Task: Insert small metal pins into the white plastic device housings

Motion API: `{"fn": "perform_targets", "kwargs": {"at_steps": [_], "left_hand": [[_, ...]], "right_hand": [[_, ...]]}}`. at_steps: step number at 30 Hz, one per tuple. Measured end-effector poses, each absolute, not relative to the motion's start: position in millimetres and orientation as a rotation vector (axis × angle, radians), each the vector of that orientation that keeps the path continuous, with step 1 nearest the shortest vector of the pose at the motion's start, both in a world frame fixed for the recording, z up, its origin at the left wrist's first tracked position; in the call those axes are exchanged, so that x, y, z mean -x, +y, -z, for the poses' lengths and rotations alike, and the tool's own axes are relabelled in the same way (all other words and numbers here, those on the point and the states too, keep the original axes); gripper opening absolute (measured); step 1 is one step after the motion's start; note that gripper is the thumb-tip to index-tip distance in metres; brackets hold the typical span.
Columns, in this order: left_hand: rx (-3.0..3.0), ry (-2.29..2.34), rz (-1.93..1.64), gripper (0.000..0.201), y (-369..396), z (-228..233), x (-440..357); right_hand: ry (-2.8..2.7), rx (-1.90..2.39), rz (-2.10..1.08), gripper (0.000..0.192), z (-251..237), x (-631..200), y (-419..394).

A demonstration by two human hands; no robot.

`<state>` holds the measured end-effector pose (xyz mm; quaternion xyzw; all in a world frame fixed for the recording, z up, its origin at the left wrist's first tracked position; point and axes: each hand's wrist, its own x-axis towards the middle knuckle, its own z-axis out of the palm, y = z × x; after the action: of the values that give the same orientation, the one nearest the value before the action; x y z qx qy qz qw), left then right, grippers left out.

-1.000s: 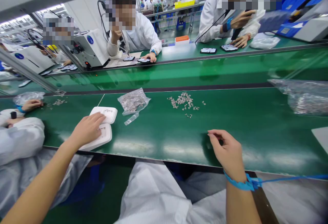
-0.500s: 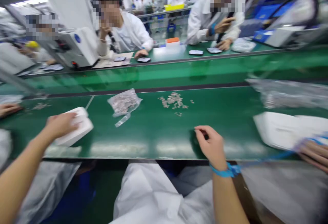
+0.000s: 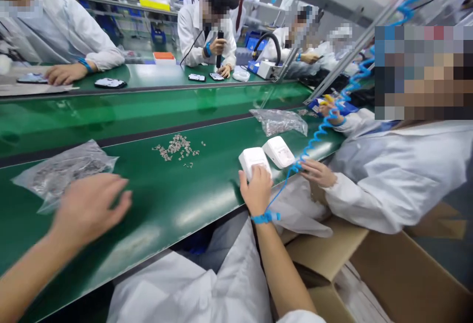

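The right hand is gripping 1 white box at the near edge of the green belt, and a second box is sitting just beside it, so the work looks only begun. The little metal bits are lying loose, well apart from the boxes. The left hand is hovering flat with fingers spread, holding nothing, near a plastic bag.

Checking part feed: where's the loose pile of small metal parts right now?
Head view: the pile of small metal parts lies mid-belt on the green conveyor belt, between the plastic bag of parts by the left hand and the white casing under the right hand.
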<state>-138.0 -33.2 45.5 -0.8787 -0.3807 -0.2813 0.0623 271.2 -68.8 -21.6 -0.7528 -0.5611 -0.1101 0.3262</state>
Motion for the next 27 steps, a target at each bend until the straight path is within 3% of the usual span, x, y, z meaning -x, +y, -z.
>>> {"fn": "perform_targets", "kwargs": {"at_steps": [3, 6, 12, 18, 23, 27], "left_hand": [[2.649, -0.585, 0.905, 0.032, -30.2, -28.1, 65.5], [2.697, -0.374, 0.864, 0.027, -28.0, -14.2, 16.5], [2.776, -0.386, 0.888, 0.029, -34.8, -3.7, 21.4], [2.811, -0.309, 0.98, 0.024, -42.6, -2.3, 21.5], [2.876, -0.326, 1.133, 0.022, -52.3, -20.2, 18.1], [2.842, -0.759, 1.225, 0.014, -50.4, -52.2, 14.3]], "right_hand": [[-1.691, 1.784, 0.182, 0.039, 17.0, -238.8, -92.5], [-1.868, 1.56, -0.057, 0.023, 0.3, -223.1, -101.3], [-1.903, 1.5, -0.094, 0.015, -35.3, -230.6, 5.6], [-2.176, 1.552, -0.344, 0.005, -11.1, -221.4, 122.8], [-2.052, 1.567, -0.383, 0.012, -7.5, -222.2, 115.3], [-1.821, 1.564, -0.372, 0.013, -36.5, -211.9, 54.9]]}}
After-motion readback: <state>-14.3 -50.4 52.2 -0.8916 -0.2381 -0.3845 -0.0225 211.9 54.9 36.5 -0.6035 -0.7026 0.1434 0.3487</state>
